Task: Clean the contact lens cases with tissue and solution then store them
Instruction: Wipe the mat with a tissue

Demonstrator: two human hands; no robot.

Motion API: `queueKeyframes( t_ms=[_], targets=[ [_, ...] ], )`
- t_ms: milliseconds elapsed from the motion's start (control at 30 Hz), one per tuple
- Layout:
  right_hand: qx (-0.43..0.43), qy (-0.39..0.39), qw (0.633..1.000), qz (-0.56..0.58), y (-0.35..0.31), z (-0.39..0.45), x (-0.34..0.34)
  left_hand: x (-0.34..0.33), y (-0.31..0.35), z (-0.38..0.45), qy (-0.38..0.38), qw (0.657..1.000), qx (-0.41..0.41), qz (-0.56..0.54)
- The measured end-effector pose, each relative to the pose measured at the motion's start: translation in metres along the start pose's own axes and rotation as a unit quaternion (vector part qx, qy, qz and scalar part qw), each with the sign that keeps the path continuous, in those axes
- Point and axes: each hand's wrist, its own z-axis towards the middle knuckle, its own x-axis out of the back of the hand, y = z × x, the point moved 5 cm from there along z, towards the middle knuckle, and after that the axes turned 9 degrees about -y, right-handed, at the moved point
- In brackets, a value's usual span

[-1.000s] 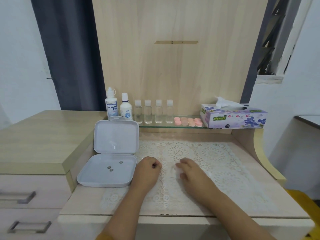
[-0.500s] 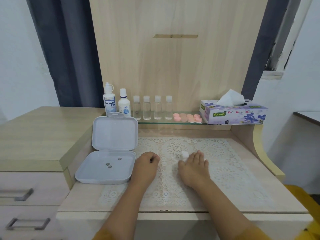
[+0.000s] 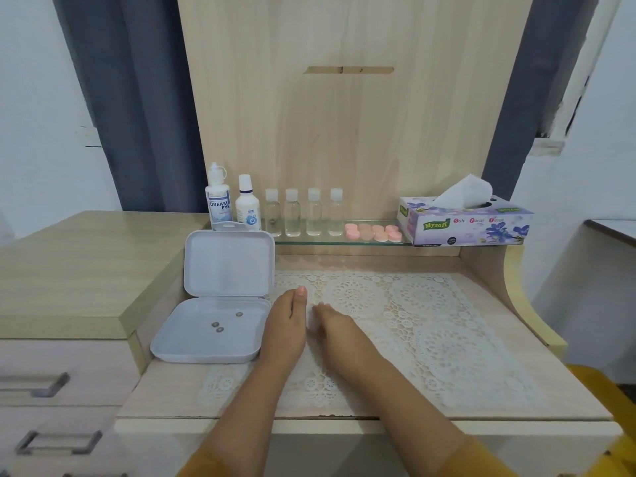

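Observation:
Several pink contact lens cases [image 3: 373,232] lie in a cluster on the glass shelf [image 3: 309,241]. To their right stands a purple tissue box [image 3: 464,224] with a tissue sticking up. Two solution bottles [image 3: 219,198] stand at the shelf's left end. My left hand [image 3: 285,327] rests on the lace mat [image 3: 423,304], fingers curled under and thumb pointing forward, beside the white box [image 3: 223,263]. My right hand [image 3: 339,333] lies close beside it, fingertips tucked toward the left hand. What sits under or between the hands is hidden.
The white hinged box lies open with three small dark round bits [image 3: 219,326] in its tray. Several small clear bottles [image 3: 303,213] line the shelf. A raised cabinet top [image 3: 69,263] and drawers [image 3: 51,385] are to the left.
My right hand slid left and back until it nearly touches the left hand. The small white thing seen at its fingertips half a second ago is out of sight. The camera tilted up slightly.

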Motion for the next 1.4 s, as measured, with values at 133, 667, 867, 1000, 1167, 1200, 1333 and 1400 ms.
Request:
queueKeyframes(
  t_ms=[133,667,867,1000,1167,1200,1333,1400],
  targets=[
    [0.016,0.047,0.999,0.024,-0.023,-0.007,-0.001,0.0,-0.003,-0.001,0.001,1.0,0.023,-0.02],
    [-0.09,-0.092,0.964,-0.232,0.027,-0.013,-0.001,-0.001,-0.001,-0.005,-0.015,0.999,0.046,-0.015],
    [-0.161,-0.039,0.97,-0.177,0.066,-0.022,0.027,-0.002,-0.002,-0.007,-0.024,0.998,0.037,-0.049],
    [-0.161,0.131,0.978,0.027,0.077,-0.026,0.047,-0.002,-0.007,-0.005,-0.021,0.997,0.038,-0.066],
    [-0.021,0.161,0.986,0.028,0.016,-0.026,0.019,-0.001,-0.008,-0.003,-0.01,0.995,0.039,-0.091],
    [0.0,0.154,0.988,-0.005,0.007,-0.02,0.01,-0.001,-0.008,-0.002,-0.007,0.995,0.04,-0.096],
    [0.022,0.178,0.983,-0.045,-0.001,0.005,0.001,-0.001,-0.011,-0.001,-0.005,0.993,0.045,-0.105],
    [0.029,0.188,0.981,-0.028,-0.002,0.011,0.005,-0.001,-0.011,-0.001,-0.005,0.994,0.045,-0.104]
  ],
)
